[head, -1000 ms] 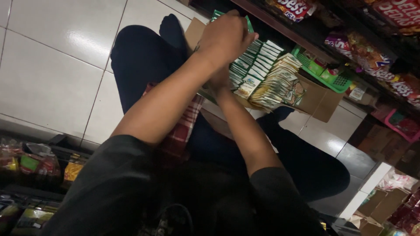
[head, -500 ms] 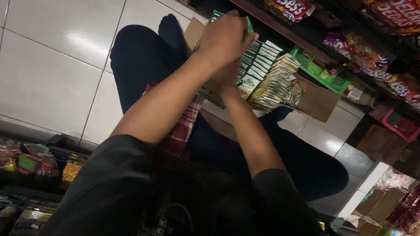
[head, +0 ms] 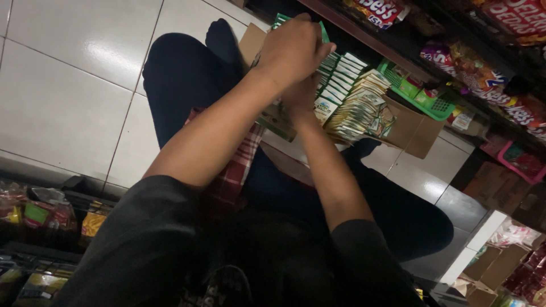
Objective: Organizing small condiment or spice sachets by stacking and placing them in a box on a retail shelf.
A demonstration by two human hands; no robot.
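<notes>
Both hands are working at upper centre: we are curling our left hand (head: 293, 48) around green packets (head: 324, 31), fingers pressed together, while our right hand (head: 298, 96), beneath it and mostly hidden, is touching sachets (head: 355, 102) standing in the box (head: 418, 128).

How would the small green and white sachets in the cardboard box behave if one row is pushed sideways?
The sachets look thin and flat, so they are probably light and rather floppy. They stand on edge in packed rows inside the cardboard box, so a pushed row would likely lean or fan out, as the paler stack already does. Their surface seems glossy, so perhaps slippery.
</notes>
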